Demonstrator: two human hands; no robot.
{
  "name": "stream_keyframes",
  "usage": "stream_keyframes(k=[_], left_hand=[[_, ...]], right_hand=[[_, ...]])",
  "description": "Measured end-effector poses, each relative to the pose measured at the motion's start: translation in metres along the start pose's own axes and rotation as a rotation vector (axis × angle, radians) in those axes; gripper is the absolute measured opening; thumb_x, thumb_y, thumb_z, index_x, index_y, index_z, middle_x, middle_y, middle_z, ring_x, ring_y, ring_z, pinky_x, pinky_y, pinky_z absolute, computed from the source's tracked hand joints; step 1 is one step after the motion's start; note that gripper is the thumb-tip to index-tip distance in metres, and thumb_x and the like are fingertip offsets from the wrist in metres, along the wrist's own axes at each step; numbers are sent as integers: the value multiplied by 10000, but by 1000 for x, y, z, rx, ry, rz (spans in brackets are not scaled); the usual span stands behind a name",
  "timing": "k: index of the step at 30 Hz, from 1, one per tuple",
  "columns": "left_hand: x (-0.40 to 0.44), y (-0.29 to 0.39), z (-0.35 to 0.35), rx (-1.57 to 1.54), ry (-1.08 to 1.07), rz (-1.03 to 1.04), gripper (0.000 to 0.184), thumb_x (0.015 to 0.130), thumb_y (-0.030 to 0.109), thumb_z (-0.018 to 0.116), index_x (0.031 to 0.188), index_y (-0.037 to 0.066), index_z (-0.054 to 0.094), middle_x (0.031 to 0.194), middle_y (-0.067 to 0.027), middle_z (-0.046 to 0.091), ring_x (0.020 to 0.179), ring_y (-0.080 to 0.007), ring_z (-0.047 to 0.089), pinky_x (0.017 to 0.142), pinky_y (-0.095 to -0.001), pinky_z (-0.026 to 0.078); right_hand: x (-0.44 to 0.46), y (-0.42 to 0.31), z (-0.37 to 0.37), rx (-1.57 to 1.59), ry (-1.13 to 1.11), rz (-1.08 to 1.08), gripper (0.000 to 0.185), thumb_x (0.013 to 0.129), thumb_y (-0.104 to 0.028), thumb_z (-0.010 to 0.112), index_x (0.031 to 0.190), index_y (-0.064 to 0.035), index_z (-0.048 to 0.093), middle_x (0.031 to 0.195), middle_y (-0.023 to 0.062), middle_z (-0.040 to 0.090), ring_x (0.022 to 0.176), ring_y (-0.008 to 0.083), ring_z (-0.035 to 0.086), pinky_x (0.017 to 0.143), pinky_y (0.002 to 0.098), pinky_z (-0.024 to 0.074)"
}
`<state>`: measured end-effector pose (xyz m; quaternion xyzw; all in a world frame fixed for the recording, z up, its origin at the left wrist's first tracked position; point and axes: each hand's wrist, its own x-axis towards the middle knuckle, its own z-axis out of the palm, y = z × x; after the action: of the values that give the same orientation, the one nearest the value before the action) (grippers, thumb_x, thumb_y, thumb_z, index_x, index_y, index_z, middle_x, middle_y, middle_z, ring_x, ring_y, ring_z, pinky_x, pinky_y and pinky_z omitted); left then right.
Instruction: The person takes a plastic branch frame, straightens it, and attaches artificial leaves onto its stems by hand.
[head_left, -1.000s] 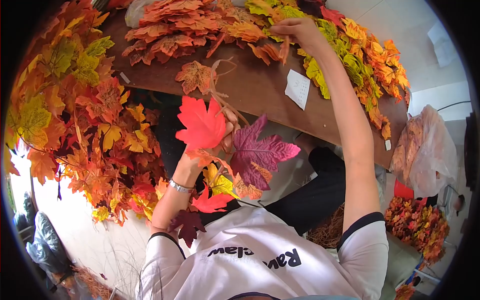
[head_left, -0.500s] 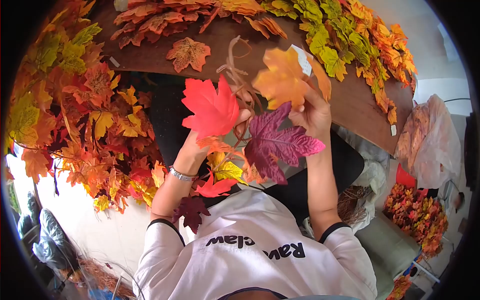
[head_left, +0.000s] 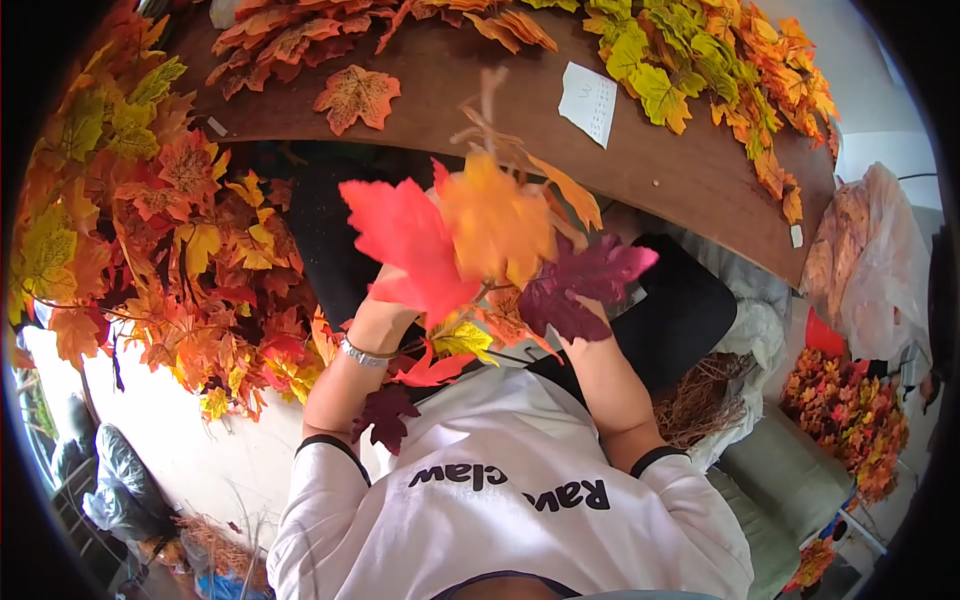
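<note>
My left hand [head_left: 390,308], with a metal bracelet at the wrist, is closed on the brown stem [head_left: 487,100] of an artificial maple leaf branch; its fingers are mostly behind a red leaf [head_left: 405,240]. A blurred orange leaf [head_left: 497,218] is at the middle of the branch, overlapping the red one. My right hand [head_left: 588,335] reaches in behind the orange leaf and a purple leaf [head_left: 580,285], which hide its fingers. Lower on the branch hang a yellow leaf [head_left: 465,340], a small red leaf [head_left: 430,370] and a dark maroon leaf [head_left: 386,417].
A brown table [head_left: 440,70] curves ahead, bearing leaf piles, a single orange leaf [head_left: 357,98] and a torn paper [head_left: 587,103]. Dense leaf garlands [head_left: 180,250] hang at the left. A plastic bag [head_left: 885,280] and a leaf bundle [head_left: 845,420] stand at the right.
My right hand has carried the orange leaf leftward to the branch, in front of the stem. The paper on the table is now uncovered. The red leaf has shifted slightly left and down.
</note>
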<state>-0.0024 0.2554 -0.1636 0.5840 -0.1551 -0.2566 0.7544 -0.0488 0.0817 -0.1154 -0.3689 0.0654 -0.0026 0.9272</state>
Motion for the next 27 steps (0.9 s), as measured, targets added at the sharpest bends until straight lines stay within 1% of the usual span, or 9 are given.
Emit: stream_keyframes(k=[1,4,5,6,10,17,20,23,27], left_hand=[[1,5,8,166,28,128,518,788,89,612,1241,25,369,1204,-80,438,1083,-165,444,885,-314,399],[0,17,25,-637,18,-36,456,819,68,579,1228,25,380,1149,-71,474,978,-145,488,808,-288,424],[1,27,26,-780,-65,-62,451,826,66,572,1232,28,378,1132,-67,485,967,-143,495,798,-282,424],[1,34,29,-801,-87,-76,439,826,63,572,1219,28,381,1108,-66,491,943,-141,499,779,-277,424],[7,61,40,-631,-77,-70,393,824,53,576,1171,30,393,1013,-61,513,844,-131,516,702,-257,426],[21,83,53,-281,-44,-66,313,822,36,581,1086,34,414,846,-53,552,672,-114,546,568,-221,428],[23,86,55,-264,-35,-60,281,820,29,584,1050,35,422,775,-49,569,598,-106,559,511,-206,429],[24,83,60,-315,42,-38,257,808,11,594,986,48,412,668,-35,552,470,-77,505,418,-188,380],[23,84,59,-365,78,-77,267,813,14,586,1013,52,413,687,-35,562,501,-78,516,441,-192,393]], right_hand=[[-3,1,5,23,-1,15,218,830,-194,578,979,-52,506,915,60,559,846,161,567,745,283,475],[-5,3,12,63,-4,39,231,838,-201,561,1002,-51,495,915,63,559,833,162,568,732,283,476],[-4,2,12,71,2,49,236,841,-203,556,1009,-51,492,914,63,559,828,162,568,728,283,477],[-3,1,12,78,5,61,240,844,-205,550,1017,-50,488,914,64,559,824,162,568,724,283,477],[4,-5,16,115,3,106,259,856,-214,528,1048,-49,474,914,68,559,806,163,569,706,283,479],[13,-12,19,165,5,177,292,877,-229,490,1102,-46,450,913,74,559,775,163,571,676,283,483],[14,-11,21,172,2,198,307,886,-235,473,1125,-45,439,912,77,559,761,164,572,662,282,484],[14,-9,21,179,-2,214,322,895,-241,457,1148,-44,428,912,79,559,748,164,573,649,282,486],[11,-12,24,210,-44,235,343,906,-250,435,1179,-43,414,911,83,559,730,165,574,632,282,488]])
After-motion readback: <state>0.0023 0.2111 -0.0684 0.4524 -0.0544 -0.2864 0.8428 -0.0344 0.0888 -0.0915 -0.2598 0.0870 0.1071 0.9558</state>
